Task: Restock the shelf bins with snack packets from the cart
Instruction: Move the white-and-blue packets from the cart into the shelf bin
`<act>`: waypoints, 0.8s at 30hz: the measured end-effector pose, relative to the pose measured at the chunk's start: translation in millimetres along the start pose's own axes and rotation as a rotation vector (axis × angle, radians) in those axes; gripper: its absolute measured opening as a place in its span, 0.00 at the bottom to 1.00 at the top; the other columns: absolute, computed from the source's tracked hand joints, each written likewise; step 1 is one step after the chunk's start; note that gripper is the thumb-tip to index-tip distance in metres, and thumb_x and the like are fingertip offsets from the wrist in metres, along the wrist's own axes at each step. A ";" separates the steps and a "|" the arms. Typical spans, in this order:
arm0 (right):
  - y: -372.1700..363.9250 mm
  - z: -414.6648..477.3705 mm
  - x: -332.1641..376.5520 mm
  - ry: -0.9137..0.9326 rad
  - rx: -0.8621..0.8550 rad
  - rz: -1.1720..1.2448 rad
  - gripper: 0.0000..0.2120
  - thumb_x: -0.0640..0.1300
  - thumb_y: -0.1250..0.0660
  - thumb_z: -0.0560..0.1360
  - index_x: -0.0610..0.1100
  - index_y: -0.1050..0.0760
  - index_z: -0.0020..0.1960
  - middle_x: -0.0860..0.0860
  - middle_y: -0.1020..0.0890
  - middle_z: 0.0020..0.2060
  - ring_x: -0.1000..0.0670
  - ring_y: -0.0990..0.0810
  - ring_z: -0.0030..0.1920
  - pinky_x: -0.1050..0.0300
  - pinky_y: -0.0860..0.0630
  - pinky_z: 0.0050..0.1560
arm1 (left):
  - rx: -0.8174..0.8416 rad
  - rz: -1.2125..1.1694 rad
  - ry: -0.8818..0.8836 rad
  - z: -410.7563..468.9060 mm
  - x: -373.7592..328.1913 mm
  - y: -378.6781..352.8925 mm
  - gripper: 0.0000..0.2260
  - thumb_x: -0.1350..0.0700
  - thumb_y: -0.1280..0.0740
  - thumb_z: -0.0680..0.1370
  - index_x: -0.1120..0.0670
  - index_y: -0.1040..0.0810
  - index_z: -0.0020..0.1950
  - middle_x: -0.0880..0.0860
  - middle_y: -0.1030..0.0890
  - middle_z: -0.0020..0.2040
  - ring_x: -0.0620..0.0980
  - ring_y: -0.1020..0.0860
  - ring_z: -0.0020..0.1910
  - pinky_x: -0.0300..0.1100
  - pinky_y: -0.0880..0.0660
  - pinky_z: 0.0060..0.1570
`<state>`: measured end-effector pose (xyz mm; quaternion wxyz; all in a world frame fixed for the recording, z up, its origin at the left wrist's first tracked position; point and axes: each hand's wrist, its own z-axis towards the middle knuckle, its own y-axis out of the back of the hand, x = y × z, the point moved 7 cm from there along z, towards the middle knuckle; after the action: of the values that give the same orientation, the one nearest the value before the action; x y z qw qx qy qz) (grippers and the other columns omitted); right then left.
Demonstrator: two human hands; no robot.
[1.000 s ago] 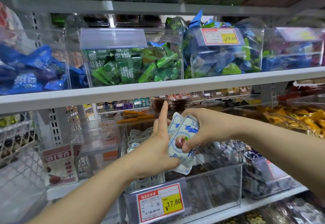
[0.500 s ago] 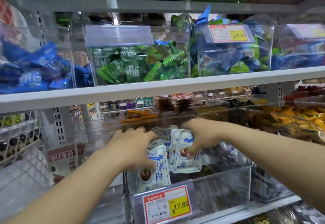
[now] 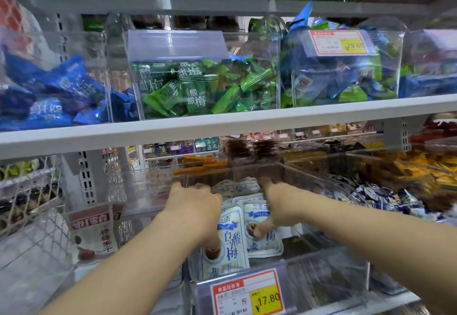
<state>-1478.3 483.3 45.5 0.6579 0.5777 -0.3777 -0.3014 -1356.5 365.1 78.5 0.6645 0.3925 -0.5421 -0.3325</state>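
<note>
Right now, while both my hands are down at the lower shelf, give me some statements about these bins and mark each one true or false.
1. The left hand and right hand are both in the clear bin of white-and-blue packets. True.
2. That bin's price tag reads 29.80. False: it reads 17.80. The 29.80 tag is on an upper-shelf bin.
3. Green packets fill a bin on the shelf above the hands. True.
4. The bin left of the green packets holds canned drinks. False: it holds blue packets.
5. The right hand is clear of the packets. False: its thumb lies on the front of one.
</note>
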 end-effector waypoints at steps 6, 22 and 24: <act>-11.7 5.8 -10.0 -0.076 0.116 0.480 0.34 0.34 0.20 0.67 0.37 0.36 0.66 0.40 0.17 0.44 0.42 0.14 0.40 0.47 0.15 0.44 | -0.002 0.037 0.017 -0.4 -0.4 0.1 0.31 0.39 0.30 0.73 0.50 0.32 0.71 0.53 0.27 0.66 0.54 0.25 0.63 0.59 0.38 0.68; -12.8 5.4 -11.7 -0.029 0.084 0.533 0.35 0.39 0.22 0.71 0.37 0.35 0.71 0.39 0.15 0.48 0.43 0.13 0.46 0.49 0.15 0.47 | -0.006 0.082 0.061 0.2 -3.6 -2.2 0.29 0.41 0.33 0.75 0.52 0.32 0.72 0.54 0.27 0.66 0.54 0.25 0.63 0.62 0.43 0.71; -13.8 6.6 -11.2 -0.018 0.076 0.533 0.35 0.39 0.21 0.70 0.37 0.35 0.71 0.39 0.15 0.49 0.43 0.13 0.46 0.49 0.15 0.46 | -0.010 0.080 0.062 0.0 -3.0 -2.4 0.29 0.41 0.33 0.75 0.52 0.33 0.73 0.55 0.27 0.67 0.55 0.25 0.64 0.63 0.44 0.71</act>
<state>-1489.3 487.1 30.5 0.6883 0.4794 -0.5335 -0.1084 -1357.1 366.6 75.0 0.6957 0.3774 -0.5347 -0.2961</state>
